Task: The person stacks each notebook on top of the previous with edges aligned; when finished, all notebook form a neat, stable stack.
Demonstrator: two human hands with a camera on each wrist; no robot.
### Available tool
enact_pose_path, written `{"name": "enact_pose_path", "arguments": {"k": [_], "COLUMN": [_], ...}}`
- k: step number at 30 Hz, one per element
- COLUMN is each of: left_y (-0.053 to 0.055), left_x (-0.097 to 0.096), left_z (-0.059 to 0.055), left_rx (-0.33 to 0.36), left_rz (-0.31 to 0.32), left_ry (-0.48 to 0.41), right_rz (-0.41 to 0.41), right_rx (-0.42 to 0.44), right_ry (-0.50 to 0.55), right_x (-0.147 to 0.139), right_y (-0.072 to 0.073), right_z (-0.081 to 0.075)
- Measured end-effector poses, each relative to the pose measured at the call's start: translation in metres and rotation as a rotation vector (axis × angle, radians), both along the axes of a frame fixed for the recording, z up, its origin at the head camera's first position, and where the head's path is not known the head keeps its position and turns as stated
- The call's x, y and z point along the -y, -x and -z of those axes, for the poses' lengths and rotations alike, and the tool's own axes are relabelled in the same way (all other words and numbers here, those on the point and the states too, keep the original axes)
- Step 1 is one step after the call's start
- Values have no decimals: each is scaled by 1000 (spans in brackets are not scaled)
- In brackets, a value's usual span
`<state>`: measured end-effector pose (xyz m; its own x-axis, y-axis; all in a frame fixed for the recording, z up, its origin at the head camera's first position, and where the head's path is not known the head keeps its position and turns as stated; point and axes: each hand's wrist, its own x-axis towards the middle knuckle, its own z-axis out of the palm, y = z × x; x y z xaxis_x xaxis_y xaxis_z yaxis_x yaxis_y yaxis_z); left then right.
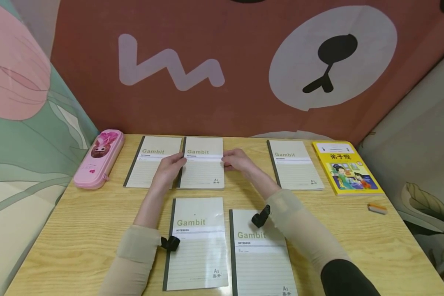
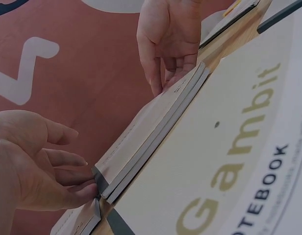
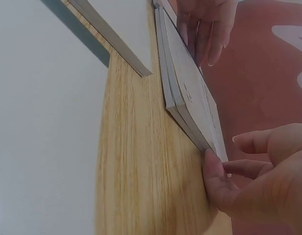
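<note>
Two grey-white notebooks (image 1: 201,174) with dark spines and "Gambit" covers lie stacked at the back of the table, one squarely on the other; both layers show in the wrist views. At the spine side is my left hand (image 1: 168,168), its thumb touching the stack's edge (image 2: 99,183) and its fingers loosely extended. Against the opposite edge rests my right hand (image 1: 238,160), its thumb (image 3: 214,169) on the side of the stack and its index finger stretched out. Left of the stack, another notebook (image 1: 144,172) lies close beside it, partly behind my left hand.
Two matching notebooks lie in front, one on the left (image 1: 197,255) and one on the right (image 1: 260,267) below my right forearm. Another notebook (image 1: 296,170) is at the back right, beside a yellow picture book (image 1: 351,172) and a small orange-and-white eraser (image 1: 377,209). A pink pencil case (image 1: 100,160) lies far left.
</note>
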<state>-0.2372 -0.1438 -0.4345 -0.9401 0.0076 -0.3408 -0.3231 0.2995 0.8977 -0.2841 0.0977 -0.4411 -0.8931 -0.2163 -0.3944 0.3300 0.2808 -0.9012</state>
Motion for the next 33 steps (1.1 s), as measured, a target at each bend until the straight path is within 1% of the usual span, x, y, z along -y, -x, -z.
{"name": "enact_pose_path", "arguments": {"k": [11,17,21,26,29,31,33], "left_y": [0,0,-1,-3,-6,-9,-13], "left_x": [-1,0,2,2,-3,-7,-13], "left_z": [1,2,1,-6,-12,-14,-15], "left_rx": [-16,-30,-51,-99,-131,-152,-175], "left_rz": [10,13,16,-7,-26,-21,1], "left_ry": [-12,-15,-9,22,8,-19,-46], "right_rz": [-29,-58,-75,-106,-129,-157,-171], "right_rx": [-1,-11,-25,-47,-75,-107,-138], "right_ry": [-74,-64,-52,-34,-50,-66,-86], "right_x": [-1,0,0,-10,-25,-38,-51], "right_y": [-3,-4,-6,-16,-25,-32,-38], "right_z": [2,2,2,-4,-10,-12,-13]}}
